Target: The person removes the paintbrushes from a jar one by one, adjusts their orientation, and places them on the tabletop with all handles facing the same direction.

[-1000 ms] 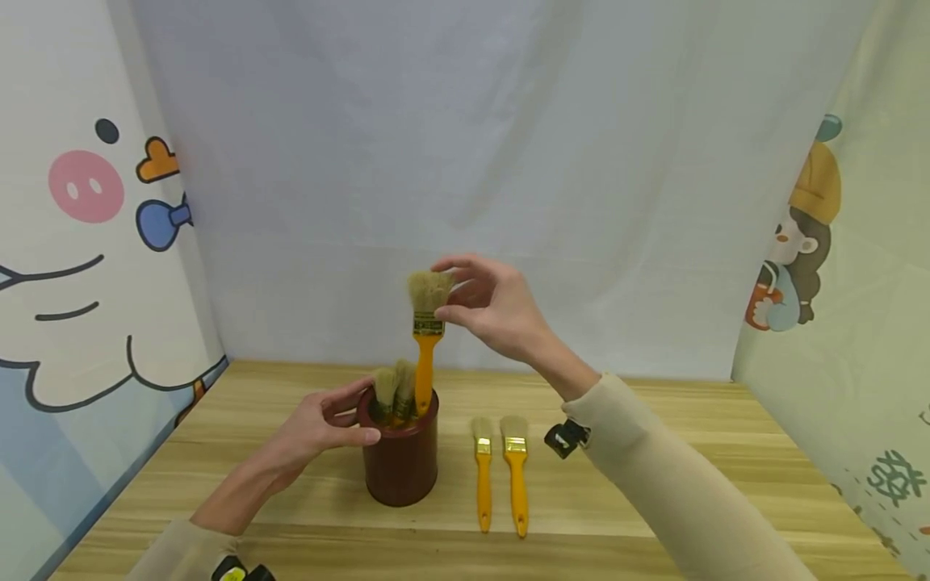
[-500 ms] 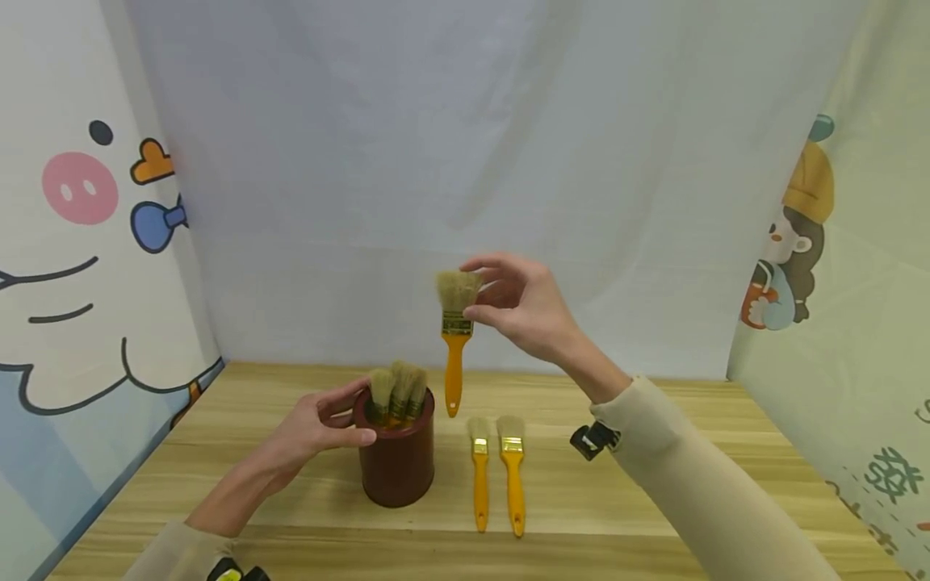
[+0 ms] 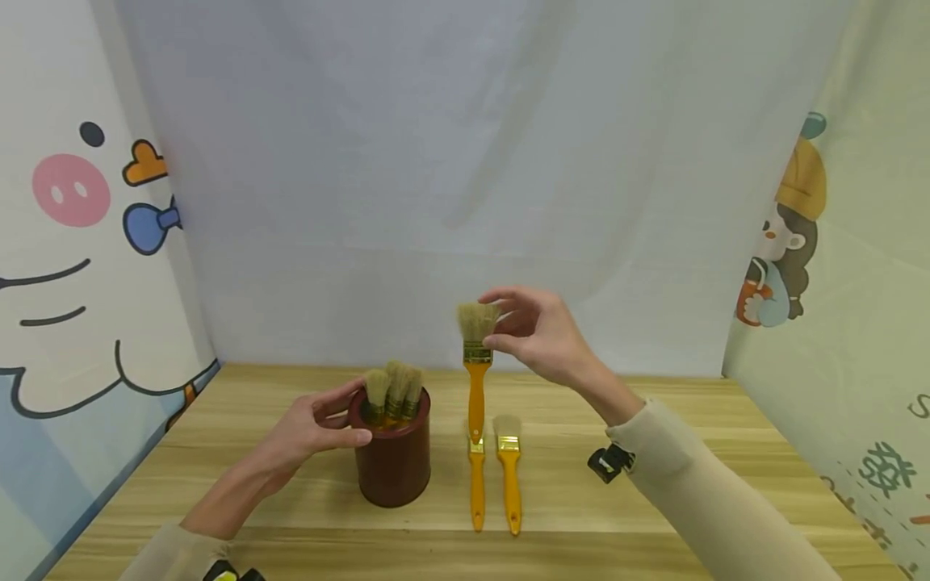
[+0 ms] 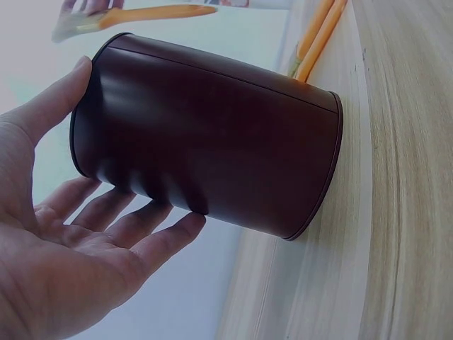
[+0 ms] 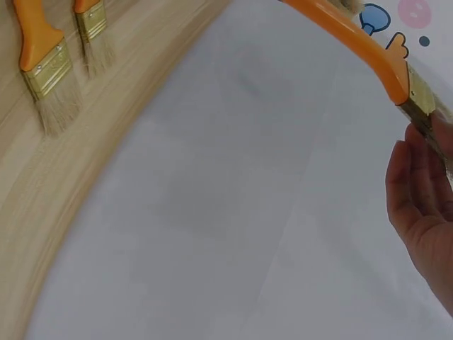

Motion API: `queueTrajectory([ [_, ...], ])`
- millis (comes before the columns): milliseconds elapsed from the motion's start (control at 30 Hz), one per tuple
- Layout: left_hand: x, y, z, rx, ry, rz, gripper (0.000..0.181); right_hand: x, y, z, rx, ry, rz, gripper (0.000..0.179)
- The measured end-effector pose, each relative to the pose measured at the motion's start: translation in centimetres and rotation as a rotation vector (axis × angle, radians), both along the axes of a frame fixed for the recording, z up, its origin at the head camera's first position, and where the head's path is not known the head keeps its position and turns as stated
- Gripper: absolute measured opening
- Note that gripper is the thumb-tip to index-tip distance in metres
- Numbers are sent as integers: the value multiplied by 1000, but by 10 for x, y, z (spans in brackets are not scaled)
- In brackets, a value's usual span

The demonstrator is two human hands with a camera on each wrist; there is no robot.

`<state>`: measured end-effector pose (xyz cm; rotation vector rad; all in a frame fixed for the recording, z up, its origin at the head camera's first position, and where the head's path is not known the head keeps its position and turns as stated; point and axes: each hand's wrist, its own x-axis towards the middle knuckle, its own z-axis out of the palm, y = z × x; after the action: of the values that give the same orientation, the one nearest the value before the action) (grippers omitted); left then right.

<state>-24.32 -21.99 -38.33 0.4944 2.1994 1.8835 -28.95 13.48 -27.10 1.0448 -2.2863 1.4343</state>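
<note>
My right hand (image 3: 543, 337) pinches a wide paintbrush (image 3: 475, 391) by its ferrule, between thumb and fingers. The brush hangs upright, bristles up, with its orange handle pointing down. In the right wrist view, that handle (image 5: 357, 39) extends away from the fingertips. Thumb and fingers of my left hand (image 3: 308, 428) hold a dark brown cylindrical pot (image 3: 394, 470) by its upper left side; the left wrist view shows the pot (image 4: 212, 138) between them. Several paintbrushes (image 3: 395, 391) stand in it, bristles up.
Two orange-handled paintbrushes lie side by side on the wooden table (image 3: 617, 500), right of the pot: a narrow one (image 3: 477, 488) and a wider one (image 3: 512, 480). The held brush's handle end overlaps the narrow one in the head view. A pale cloth (image 3: 363, 202) hangs behind.
My right hand has carried the wide paintbrush rightward, out from above the pot, then lowered it over the lying brushes. My left hand has stayed at the pot.
</note>
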Motion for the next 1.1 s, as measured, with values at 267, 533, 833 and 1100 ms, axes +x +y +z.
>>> queueTrajectory([
  [267, 0, 0, 1, 1, 0, 3, 89, 2, 17, -22, 32, -22, -29, 46],
  [533, 0, 0, 1, 14, -1, -12, 89, 0, 42, -48, 55, -58, -70, 45],
  [833, 1, 0, 1, 11, 0, -1, 90, 2, 61, -67, 75, -154, -88, 45],
  [1100, -1, 0, 0, 7, -13, -5, 89, 4, 77, -81, 59, -259, -88, 45],
])
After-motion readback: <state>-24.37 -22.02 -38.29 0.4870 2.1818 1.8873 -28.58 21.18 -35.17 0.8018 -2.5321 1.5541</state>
